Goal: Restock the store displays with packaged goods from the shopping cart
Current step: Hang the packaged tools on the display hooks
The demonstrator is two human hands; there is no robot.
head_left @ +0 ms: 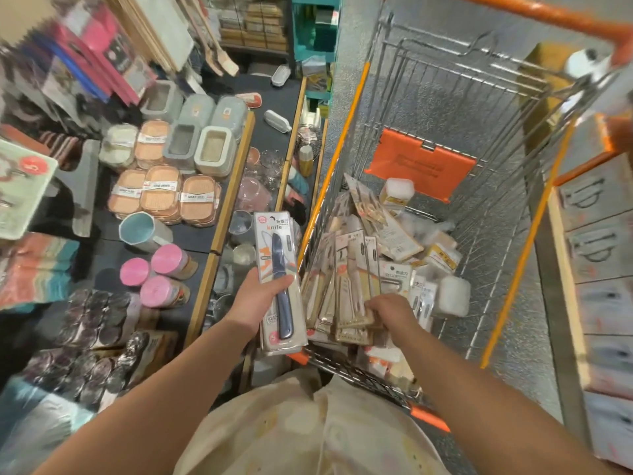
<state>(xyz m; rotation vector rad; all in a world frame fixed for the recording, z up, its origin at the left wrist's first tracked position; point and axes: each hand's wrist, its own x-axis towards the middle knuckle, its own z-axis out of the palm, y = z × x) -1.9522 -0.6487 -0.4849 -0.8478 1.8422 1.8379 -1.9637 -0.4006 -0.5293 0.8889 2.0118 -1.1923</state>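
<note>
— While the left hand [263,296] grips a stack of knife packs [279,282], what about the right?
— Right hand [388,311], at three o'clock of it, clutches packets [352,296] inside the cart [445,138].

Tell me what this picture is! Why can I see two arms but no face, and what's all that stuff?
There is one picture, and the camera sits on a person's head, looking down, so you see only their arms. They are in a shop, filling shelves. The left hand holds a knife pack, a blue knife sealed in a card. The right hand reaches into the cart and grips some of the packs piled there. On the shelf to the left sit orange boxes, grey tubs, a blue mug and pink-lidded jars.
</note>
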